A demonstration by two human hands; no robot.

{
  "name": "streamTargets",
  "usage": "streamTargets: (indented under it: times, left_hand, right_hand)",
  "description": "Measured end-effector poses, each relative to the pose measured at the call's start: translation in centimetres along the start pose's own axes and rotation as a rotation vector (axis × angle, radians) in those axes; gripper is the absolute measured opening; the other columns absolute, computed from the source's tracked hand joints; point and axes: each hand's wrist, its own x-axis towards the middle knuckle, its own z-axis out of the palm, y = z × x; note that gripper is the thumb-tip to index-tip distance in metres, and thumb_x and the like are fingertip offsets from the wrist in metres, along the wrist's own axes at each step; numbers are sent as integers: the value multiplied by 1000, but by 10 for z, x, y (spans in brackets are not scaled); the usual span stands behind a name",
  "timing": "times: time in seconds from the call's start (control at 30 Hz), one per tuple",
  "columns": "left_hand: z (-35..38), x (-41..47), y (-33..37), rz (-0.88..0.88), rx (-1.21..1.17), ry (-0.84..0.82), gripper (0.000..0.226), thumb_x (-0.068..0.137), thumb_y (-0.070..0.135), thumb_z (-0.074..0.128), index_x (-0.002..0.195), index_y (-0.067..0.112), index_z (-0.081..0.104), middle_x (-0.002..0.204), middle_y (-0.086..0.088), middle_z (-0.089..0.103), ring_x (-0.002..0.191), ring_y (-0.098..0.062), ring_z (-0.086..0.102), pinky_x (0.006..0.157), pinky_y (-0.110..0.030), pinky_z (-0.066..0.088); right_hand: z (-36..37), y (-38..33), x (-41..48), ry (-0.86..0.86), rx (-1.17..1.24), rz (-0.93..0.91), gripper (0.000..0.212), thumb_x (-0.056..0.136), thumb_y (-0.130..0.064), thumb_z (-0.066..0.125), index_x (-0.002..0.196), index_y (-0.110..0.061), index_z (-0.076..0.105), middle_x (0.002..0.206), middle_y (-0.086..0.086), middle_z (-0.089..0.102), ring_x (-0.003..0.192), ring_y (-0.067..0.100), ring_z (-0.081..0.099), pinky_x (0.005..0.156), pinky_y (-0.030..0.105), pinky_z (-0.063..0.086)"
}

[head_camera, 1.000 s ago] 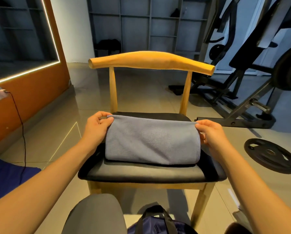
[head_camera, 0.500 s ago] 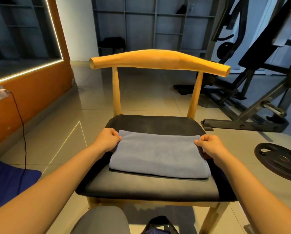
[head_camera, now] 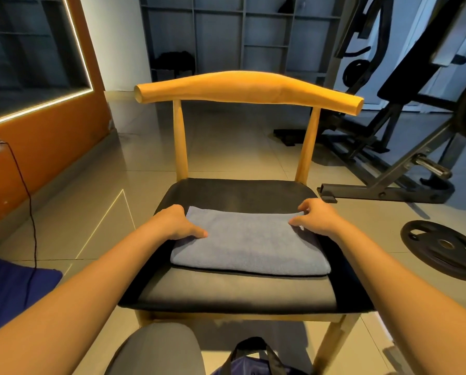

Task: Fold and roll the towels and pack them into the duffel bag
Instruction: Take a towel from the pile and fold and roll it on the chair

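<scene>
A grey-blue towel (head_camera: 249, 244) lies folded flat on the black seat of a wooden chair (head_camera: 234, 290). My left hand (head_camera: 176, 221) is at the towel's far left corner. Its fingers curl over the edge and its thumb lies on top. My right hand (head_camera: 314, 216) holds the far right corner the same way, fingers bent over the far edge and thumb pointing inward. The top of a dark blue duffel bag (head_camera: 249, 362) with black handles shows on the floor under the chair's front edge. Most of the bag is out of frame.
My grey-clad knee (head_camera: 158, 350) is at the bottom, left of the bag. A black weight plate (head_camera: 442, 246) lies on the tiles to the right, with a weight bench frame (head_camera: 383, 192) behind it. A blue mat (head_camera: 7, 288) and a black cable (head_camera: 30, 209) are at the left.
The towel's upper half has been brought down and laid flat on the seat. Both hands lowered with its far corners and now sit on the towel.
</scene>
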Motion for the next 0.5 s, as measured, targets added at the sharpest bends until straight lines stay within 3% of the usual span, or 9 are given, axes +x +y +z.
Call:
streamTargets:
  times: [0.07, 0.17, 0.27, 0.37, 0.5]
  left_hand:
    - [0, -1, 2, 0, -32, -67, 54, 73, 52, 85, 101, 12, 63, 96, -4, 66, 87, -20, 63, 69, -30, 47]
    - [-5, -2, 6, 20, -75, -104, 37, 81, 39, 83, 98, 11, 66, 96, -5, 66, 87, -19, 63, 68, -28, 48]
    - [-21, -1, 6, 65, -206, -62, 22, 89, 29, 76, 102, 14, 67, 102, -6, 68, 89, -20, 65, 68, -29, 49]
    - [-40, 10, 10, 120, -269, 85, 18, 91, 21, 73, 102, 11, 62, 101, -7, 65, 86, -20, 60, 65, -30, 45]
    - [-58, 36, 44, 330, -204, 311, 27, 95, 22, 68, 120, 20, 59, 106, -4, 63, 96, -23, 61, 85, -36, 52]
  right_hand:
    - [-1, -4, 4, -90, 58, 23, 29, 83, -31, 79, 96, -8, 66, 92, 8, 70, 91, 25, 68, 81, 42, 57]
    - [-10, -8, 4, -189, 92, 21, 20, 86, -24, 77, 93, -6, 71, 95, 13, 70, 85, 21, 66, 66, 30, 52]
    - [-21, -5, -2, -266, 279, 41, 22, 89, -22, 74, 100, -4, 69, 102, 15, 70, 91, 24, 68, 67, 29, 55]
    - [-28, -1, -17, -394, 531, 111, 22, 91, -17, 74, 104, -3, 64, 98, 18, 72, 85, 27, 71, 67, 34, 61]
    - [-28, 12, -46, -552, 637, 141, 32, 93, -14, 71, 118, 5, 65, 101, 21, 74, 81, 26, 72, 69, 33, 64]
